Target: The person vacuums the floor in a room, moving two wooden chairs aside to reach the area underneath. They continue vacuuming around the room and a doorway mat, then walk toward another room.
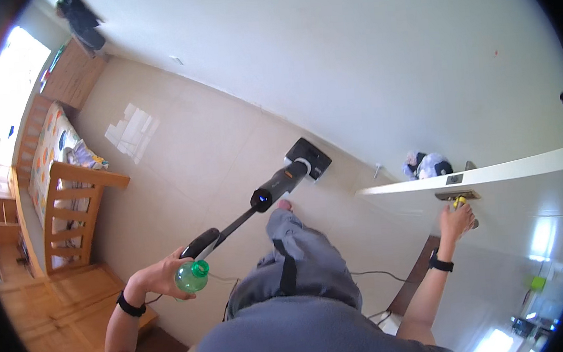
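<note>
My left hand is closed round the handle of a black upright floor cleaner. A green plastic bottle with a green cap sits against the same hand's fingers. The cleaner's pole slants away to the right, its wide head resting on the floor near the wall. On the right, my right hand grips the handle of a white door, just beside the metal handle plate. Something small and yellow shows at its fingertips; its kind is unclear.
A wooden bed frame stands at the left, near a wooden cabinet. Soft toys or cloth lie between the door and the wall. A dark cable runs across the floor near my legs. A door stop sits by the wall.
</note>
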`<act>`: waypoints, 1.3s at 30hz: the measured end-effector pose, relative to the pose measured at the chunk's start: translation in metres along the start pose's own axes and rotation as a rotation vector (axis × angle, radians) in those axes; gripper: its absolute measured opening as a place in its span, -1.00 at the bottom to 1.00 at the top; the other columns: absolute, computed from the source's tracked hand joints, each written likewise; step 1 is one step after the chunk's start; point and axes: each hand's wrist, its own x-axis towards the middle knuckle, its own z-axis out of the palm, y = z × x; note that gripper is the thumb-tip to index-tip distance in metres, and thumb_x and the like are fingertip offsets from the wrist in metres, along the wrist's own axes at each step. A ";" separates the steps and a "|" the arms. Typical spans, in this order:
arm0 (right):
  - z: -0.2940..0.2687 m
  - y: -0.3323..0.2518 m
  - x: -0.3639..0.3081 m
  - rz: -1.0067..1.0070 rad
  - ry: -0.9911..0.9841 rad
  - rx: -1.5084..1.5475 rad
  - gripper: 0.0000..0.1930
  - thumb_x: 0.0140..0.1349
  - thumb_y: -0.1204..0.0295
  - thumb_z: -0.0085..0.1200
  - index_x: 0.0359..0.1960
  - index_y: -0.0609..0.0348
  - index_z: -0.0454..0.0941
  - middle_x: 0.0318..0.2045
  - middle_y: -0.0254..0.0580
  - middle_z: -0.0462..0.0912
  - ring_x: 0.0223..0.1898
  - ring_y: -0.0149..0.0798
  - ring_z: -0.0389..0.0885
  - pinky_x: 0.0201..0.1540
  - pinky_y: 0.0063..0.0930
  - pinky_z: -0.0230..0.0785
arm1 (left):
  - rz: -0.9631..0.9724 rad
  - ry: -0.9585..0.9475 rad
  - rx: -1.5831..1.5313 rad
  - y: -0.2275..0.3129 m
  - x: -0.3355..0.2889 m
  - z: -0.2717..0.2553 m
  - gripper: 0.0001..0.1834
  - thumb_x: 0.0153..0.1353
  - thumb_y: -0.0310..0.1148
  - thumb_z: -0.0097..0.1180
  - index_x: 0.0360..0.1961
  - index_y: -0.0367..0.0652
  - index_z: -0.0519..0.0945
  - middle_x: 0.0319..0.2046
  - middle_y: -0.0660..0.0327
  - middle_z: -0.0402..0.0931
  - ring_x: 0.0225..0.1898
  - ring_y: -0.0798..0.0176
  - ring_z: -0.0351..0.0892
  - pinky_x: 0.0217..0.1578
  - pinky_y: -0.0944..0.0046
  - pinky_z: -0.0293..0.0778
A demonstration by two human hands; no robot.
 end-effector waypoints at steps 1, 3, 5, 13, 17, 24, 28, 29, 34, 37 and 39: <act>-0.005 -0.004 -0.001 0.025 -0.002 -0.025 -0.56 -0.07 0.23 0.20 -0.23 0.30 0.42 -0.22 0.05 0.51 -0.05 0.07 0.40 0.07 -0.09 0.18 | -0.019 -0.062 0.023 -0.002 0.002 -0.020 -0.40 -0.28 -0.19 0.44 -0.17 -0.15 0.49 -0.17 0.04 0.32 -0.10 -0.01 0.34 -0.10 0.12 0.33; -0.012 -0.020 0.000 0.132 -0.027 -0.054 -0.58 -0.06 0.28 0.20 -0.23 0.31 0.42 -0.21 0.05 0.51 -0.05 0.06 0.41 0.09 -0.12 0.19 | 0.000 -0.128 0.085 -0.011 0.015 -0.069 -0.43 -0.30 -0.19 0.43 -0.22 -0.17 0.50 -0.23 0.05 0.30 -0.20 0.00 0.35 -0.19 0.13 0.33; -0.021 -0.033 -0.002 0.075 -0.055 -0.032 -0.56 -0.07 0.28 0.22 -0.19 0.31 0.43 -0.19 0.06 0.52 -0.04 0.05 0.43 0.10 -0.12 0.20 | -0.074 -0.174 0.139 -0.017 0.019 -0.124 -0.43 -0.31 -0.19 0.43 -0.23 -0.17 0.50 -0.22 0.04 0.30 -0.21 -0.01 0.36 -0.19 0.14 0.34; -0.028 -0.042 -0.023 0.190 -0.028 -0.038 -0.42 -0.07 0.34 0.23 -0.01 0.37 0.34 0.04 0.19 0.39 0.13 0.12 0.30 0.21 -0.10 0.12 | -0.063 -0.409 0.299 -0.009 0.110 -0.301 -0.40 -0.32 -0.16 0.44 -0.20 -0.13 0.50 -0.20 0.05 0.27 -0.22 -0.01 0.41 -0.20 0.14 0.37; -0.022 -0.047 -0.028 0.350 0.066 0.122 -0.22 -0.02 0.37 0.23 0.20 0.42 0.10 0.15 0.19 0.27 0.19 0.13 0.24 0.26 -0.12 0.08 | 0.034 -0.546 0.382 -0.015 0.169 -0.375 -0.38 -0.32 -0.15 0.44 -0.18 -0.11 0.47 -0.20 0.07 0.25 -0.22 0.00 0.37 -0.20 0.16 0.35; -0.066 -0.047 -0.007 0.843 0.249 1.033 -0.28 0.12 0.28 0.16 0.26 0.24 0.07 0.20 -0.11 0.19 0.21 -0.12 0.21 0.25 -0.16 0.11 | 0.215 -0.713 0.407 -0.041 0.266 -0.464 -0.39 -0.31 -0.14 0.45 -0.20 -0.16 0.49 -0.21 0.07 0.27 -0.22 0.04 0.35 -0.19 0.19 0.33; -0.074 -0.045 -0.008 0.973 0.219 1.157 -0.36 0.18 0.28 0.09 0.25 0.18 0.11 0.20 -0.18 0.19 0.24 -0.14 0.18 0.23 -0.16 0.15 | 0.221 -0.782 0.391 -0.058 0.312 -0.503 -0.39 -0.26 -0.14 0.43 -0.15 -0.13 0.50 -0.20 0.06 0.27 -0.19 0.04 0.34 -0.18 0.21 0.33; -0.074 -0.041 -0.014 0.968 0.219 1.171 -0.38 0.19 0.29 0.07 0.24 0.17 0.11 0.20 -0.19 0.19 0.24 -0.13 0.17 0.23 -0.17 0.15 | 0.215 -0.810 0.419 -0.063 0.323 -0.512 -0.39 -0.26 -0.13 0.43 -0.15 -0.12 0.50 -0.20 0.06 0.27 -0.18 0.04 0.34 -0.18 0.21 0.33; -0.056 0.008 -0.044 0.884 0.186 1.195 -0.45 0.24 0.29 0.00 0.23 0.12 0.14 0.20 -0.24 0.18 0.27 -0.12 0.13 0.22 -0.19 0.18 | 0.225 -0.846 0.457 -0.068 0.354 -0.530 -0.39 -0.28 -0.13 0.42 -0.15 -0.10 0.50 -0.18 0.06 0.25 -0.17 0.01 0.34 -0.17 0.17 0.33; -0.048 0.027 -0.054 1.088 0.355 1.211 -0.44 0.20 0.22 0.00 0.21 0.17 0.20 0.20 -0.18 0.25 0.27 -0.15 0.15 0.21 -0.18 0.17 | 0.189 -0.806 0.517 -0.064 0.363 -0.538 -0.41 -0.30 -0.16 0.44 -0.18 -0.10 0.52 -0.18 0.06 0.26 -0.12 0.00 0.33 -0.11 0.18 0.32; -0.037 0.000 -0.047 1.178 0.258 0.742 -0.39 0.10 0.22 0.10 0.15 0.30 0.28 0.11 -0.02 0.36 0.19 -0.11 0.29 0.15 -0.26 0.23 | 0.216 -0.780 0.538 -0.064 0.367 -0.544 -0.42 -0.30 -0.16 0.43 -0.18 -0.09 0.53 -0.19 0.06 0.27 -0.11 0.00 0.33 -0.10 0.18 0.32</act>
